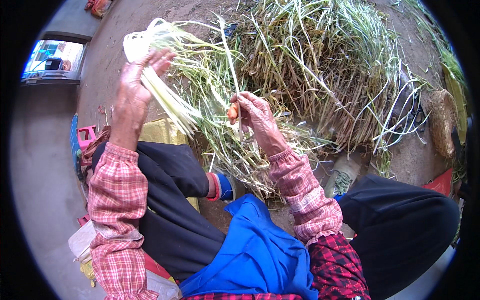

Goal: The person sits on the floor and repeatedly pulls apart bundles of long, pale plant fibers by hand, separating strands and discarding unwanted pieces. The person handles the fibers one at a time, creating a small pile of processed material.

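Note:
My left hand (137, 80) holds a bundle of pale green plant stalks (168, 99) between thumb and fingers, its far part washed out by bright light. To the right of it, my right hand (253, 112) pinches one long pale stalk (229, 56) that stands up past the fingertips. Something orange (233, 111) shows at those fingers; whether it is a finger cover cannot be told. Below and between the hands lies a loose heap of green and whitish stalks and leaves (225, 146).
A large pile of stalks with brown lower ends (307, 71) covers the ground at the upper right. A yellow sack (161, 133) lies by my left knee, a pink plastic stool (87, 135) farther left. My shoe (343, 176) rests below the pile. A blue cloth (255, 247) covers my lap.

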Demonstrator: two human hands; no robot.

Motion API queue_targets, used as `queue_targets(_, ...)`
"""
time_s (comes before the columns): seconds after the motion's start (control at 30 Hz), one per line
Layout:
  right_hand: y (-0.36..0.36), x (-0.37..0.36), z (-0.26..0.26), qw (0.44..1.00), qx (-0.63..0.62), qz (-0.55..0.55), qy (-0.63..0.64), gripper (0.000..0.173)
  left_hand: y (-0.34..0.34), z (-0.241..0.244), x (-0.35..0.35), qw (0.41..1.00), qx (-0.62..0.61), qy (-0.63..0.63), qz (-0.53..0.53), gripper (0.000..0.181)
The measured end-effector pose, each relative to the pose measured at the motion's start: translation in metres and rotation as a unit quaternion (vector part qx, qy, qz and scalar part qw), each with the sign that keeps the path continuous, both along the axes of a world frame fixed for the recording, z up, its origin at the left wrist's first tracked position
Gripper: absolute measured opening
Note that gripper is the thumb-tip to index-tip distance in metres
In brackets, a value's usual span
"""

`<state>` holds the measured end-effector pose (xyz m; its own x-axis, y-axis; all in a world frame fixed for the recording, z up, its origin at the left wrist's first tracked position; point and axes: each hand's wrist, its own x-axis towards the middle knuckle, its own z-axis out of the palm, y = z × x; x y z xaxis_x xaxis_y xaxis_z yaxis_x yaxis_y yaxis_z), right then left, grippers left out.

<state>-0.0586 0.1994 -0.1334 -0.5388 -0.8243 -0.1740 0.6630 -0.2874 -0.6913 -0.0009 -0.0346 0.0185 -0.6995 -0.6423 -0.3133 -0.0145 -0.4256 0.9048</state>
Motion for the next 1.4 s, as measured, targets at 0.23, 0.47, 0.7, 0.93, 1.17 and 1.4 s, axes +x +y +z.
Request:
queue_targets(0.23,0.001,-0.001,0.027,0.995,-0.005,0.056,0.078,0.025,0.073,-0.050,-0.004,0.990,0.042,-0.118,-0.065,0.044)
queue_targets(0.47,0.011,-0.010,0.024,0.968,0.040,0.202,0.146,0.030,0.075,-0.056,-0.005,0.991,0.006,-0.113,-0.074,0.021)
queue_targets(0.7,0.028,-0.013,0.003,0.963,0.035,0.249,0.098,0.029,0.053,-0.053,-0.004,0.999,0.019,-0.045,-0.012,0.015)
queue_targets(0.93,0.043,-0.030,-0.009,0.974,-0.009,0.218,0.060,0.039,0.052,-0.046,-0.008,0.999,0.032,-0.032,0.003,0.013)
queue_targets(1.17,0.062,-0.049,-0.063,0.969,0.126,0.141,0.158,0.030,0.022,-0.005,0.010,0.998,-0.037,0.045,0.029,0.013)
queue_targets(1.4,0.038,-0.078,-0.076,0.716,0.427,-0.204,0.513,0.019,0.041,-0.007,0.009,0.996,-0.040,0.076,0.000,0.016)
